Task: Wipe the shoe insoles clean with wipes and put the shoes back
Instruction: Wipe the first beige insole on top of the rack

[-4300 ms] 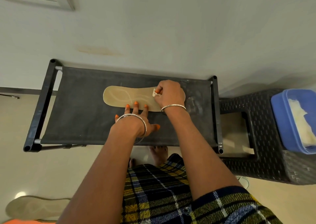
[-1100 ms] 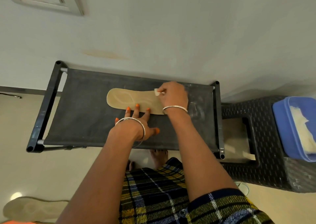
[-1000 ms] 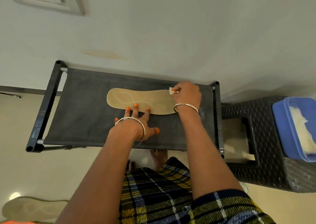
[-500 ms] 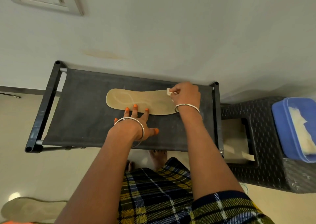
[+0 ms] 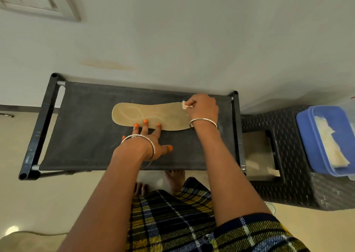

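Tan insole (image 5: 134, 115) pinned by flat left hand (image 5: 150, 144); right hand (image 5: 203, 109) grip pinches wipe (image 5: 184, 105).

The insole (image 5: 153, 115) lies on the rack (image 5: 86, 136) before the wall (image 5: 192, 40); the stool (image 5: 288, 184) at its right bears a tub (image 5: 305, 136).
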A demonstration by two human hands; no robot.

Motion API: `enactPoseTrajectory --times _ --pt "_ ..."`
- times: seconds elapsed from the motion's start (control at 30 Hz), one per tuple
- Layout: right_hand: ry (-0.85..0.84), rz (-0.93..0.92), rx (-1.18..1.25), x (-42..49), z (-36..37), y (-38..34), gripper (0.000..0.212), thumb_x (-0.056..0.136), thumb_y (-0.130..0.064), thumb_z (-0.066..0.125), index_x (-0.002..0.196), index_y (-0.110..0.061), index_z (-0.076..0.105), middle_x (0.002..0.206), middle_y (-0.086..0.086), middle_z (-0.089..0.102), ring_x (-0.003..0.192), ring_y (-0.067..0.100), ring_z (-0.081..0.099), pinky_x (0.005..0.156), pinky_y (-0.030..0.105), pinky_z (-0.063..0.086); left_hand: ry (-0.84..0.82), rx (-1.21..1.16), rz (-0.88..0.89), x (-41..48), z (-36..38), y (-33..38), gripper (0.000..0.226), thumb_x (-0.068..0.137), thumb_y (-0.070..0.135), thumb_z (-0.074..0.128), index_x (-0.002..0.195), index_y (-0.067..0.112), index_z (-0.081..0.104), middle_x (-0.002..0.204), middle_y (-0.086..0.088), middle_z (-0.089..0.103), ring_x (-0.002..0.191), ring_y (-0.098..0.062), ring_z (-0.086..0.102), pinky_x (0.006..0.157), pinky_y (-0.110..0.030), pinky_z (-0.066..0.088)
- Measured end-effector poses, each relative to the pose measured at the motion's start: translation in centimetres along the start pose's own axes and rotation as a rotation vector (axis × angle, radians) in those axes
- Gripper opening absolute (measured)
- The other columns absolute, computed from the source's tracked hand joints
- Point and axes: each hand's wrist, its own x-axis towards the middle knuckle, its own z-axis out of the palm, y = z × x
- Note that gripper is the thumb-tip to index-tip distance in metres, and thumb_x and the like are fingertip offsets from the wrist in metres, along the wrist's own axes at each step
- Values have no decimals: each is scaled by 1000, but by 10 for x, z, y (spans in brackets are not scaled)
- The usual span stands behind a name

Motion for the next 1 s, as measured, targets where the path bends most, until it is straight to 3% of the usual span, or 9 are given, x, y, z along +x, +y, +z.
enactPoseTrajectory --times 0.13,0.3,0.5,0.63,0.8,1.0 --pt "27 25 -101 1 6 -1 20 92 -10 59 102 -18 75 108 6 72 105 27 66 83 31 50 5 3 -8 1 1 1 85 93 64 38 151 34 -18 155 -5 -33 145 -33 -23 118 -58 6" --pt "-181 -152 -50 -13 21 -28 16 89 -19 64 98 -24 77 106 3 73 100 27 67 83 33 52 27 6 -21 3 3 1 85 93 64 38 151 34 -17 156 -5 -32 145 -32 -23 118 -58 6" --pt "-26 95 7 3 -1 15 15 88 -16 68 96 -24 77 106 4 73 100 28 67 84 28 50 -3 12 -7 3 0 0 85 93 64 37 151 33 -17 155 -6 -33 145 -34 -24 118 -58 6" --pt "-52 -21 -110 -3 13 -9 23 91 -9 56 105 -15 73 111 8 71 107 30 64 86 33 50 12 22 -21 5 3 1 86 93 65 38 151 34 -18 155 -6 -33 145 -34 -23 118 -58 6" --pt "-141 -151 -103 -12 33 -38 20 91 -11 59 105 -15 73 107 8 72 102 30 66 81 36 55 24 30 -36 7 4 1 86 94 61 41 151 35 -18 156 -6 -32 145 -33 -23 118 -57 6" --pt "21 168 -50 6 7 7 19 92 -13 61 108 -16 72 116 12 67 107 33 64 84 34 52 -2 28 -25 6 1 1 85 95 59 41 151 34 -19 155 -7 -33 145 -34 -23 118 -58 6"
